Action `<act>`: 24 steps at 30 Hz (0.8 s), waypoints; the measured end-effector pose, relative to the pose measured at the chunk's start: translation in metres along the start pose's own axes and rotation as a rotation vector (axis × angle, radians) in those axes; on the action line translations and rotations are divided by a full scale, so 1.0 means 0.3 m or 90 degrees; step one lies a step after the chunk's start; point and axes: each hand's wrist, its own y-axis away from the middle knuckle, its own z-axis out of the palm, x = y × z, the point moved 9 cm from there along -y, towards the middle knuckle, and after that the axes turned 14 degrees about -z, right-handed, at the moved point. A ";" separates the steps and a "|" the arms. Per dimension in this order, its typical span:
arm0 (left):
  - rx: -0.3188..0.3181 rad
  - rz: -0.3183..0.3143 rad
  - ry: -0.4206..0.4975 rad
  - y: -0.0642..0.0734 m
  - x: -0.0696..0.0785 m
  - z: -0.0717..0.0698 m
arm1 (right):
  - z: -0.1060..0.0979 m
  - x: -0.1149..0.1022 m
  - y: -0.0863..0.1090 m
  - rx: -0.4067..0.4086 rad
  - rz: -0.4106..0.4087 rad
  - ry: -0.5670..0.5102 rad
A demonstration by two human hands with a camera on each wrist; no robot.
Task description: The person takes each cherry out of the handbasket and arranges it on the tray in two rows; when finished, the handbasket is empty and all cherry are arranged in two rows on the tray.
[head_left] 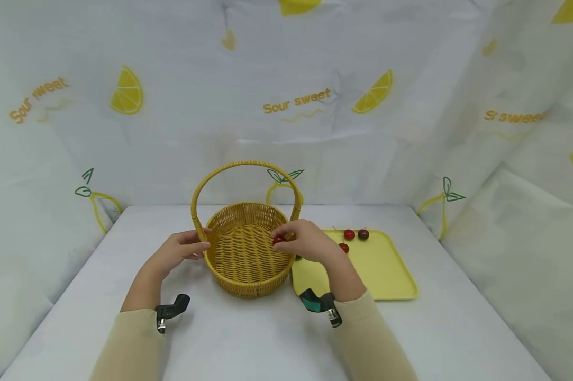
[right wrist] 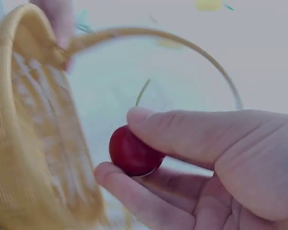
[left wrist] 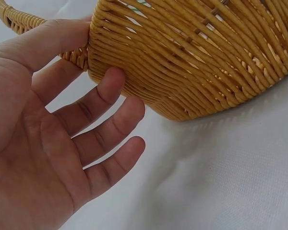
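Note:
A round yellow-brown wicker basket (head_left: 248, 289) with a tall arched handle stands upright on the white table. My left hand (head_left: 174, 251) pinches its left rim at the handle's base; in the left wrist view the thumb and index finger meet the wicker (left wrist: 149, 62) and the other fingers spread loosely beside the wall. Over the basket's right side is my right hand (head_left: 312, 242), holding a dark red cherry (head_left: 279, 239) between thumb and fingers. The right wrist view shows this cherry (right wrist: 134, 152) with its thin green stem pointing up.
Right of the basket lies a pale yellow tray (head_left: 381, 272), partly behind my right hand and wrist. Several cherries rest on it, among them a red cherry (head_left: 349, 234) and a darker cherry (head_left: 363, 234) near the back edge. A lemon-printed white cloth (head_left: 210, 121) hangs behind the table.

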 end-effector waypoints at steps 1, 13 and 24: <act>-0.001 0.000 0.001 -0.003 0.000 -0.004 | -0.038 0.032 0.039 0.021 0.027 -0.011; 0.017 -0.023 0.012 0.019 -0.032 -0.036 | -0.295 0.552 0.364 0.214 0.348 0.092; 0.010 0.004 -0.026 0.030 0.014 -0.049 | -0.252 0.671 0.400 0.208 0.395 0.115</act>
